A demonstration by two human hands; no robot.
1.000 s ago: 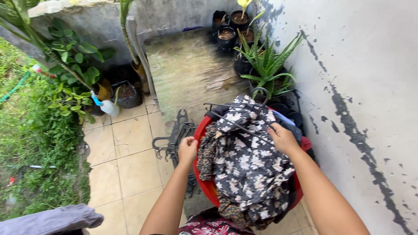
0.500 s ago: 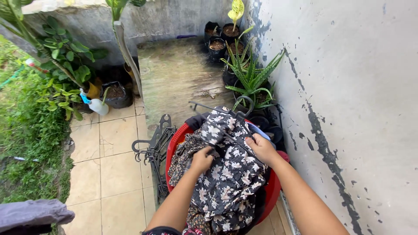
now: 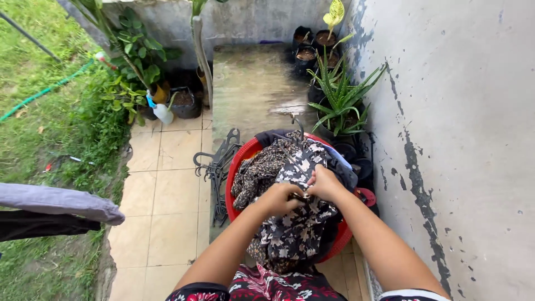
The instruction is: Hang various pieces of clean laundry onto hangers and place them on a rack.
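Floral garment (image 3: 295,223) lay draped over red basket (image 3: 239,161) beside grey wall (image 3: 462,111). My left hand (image 3: 280,199) and right hand (image 3: 325,183) met mid-cloth, each grip clamped on fabric. Step judged: fitting garment onto dark hanger (image 3: 295,131). Next move likely calls for lifting cloth free of pile, hook kept upright.

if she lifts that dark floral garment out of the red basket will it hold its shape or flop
The floral garment will probably flop: it already drapes in folds over the red basket rim. It looks thin, so likely light. Both the left hand and right hand bunch it easily, so it seems soft.
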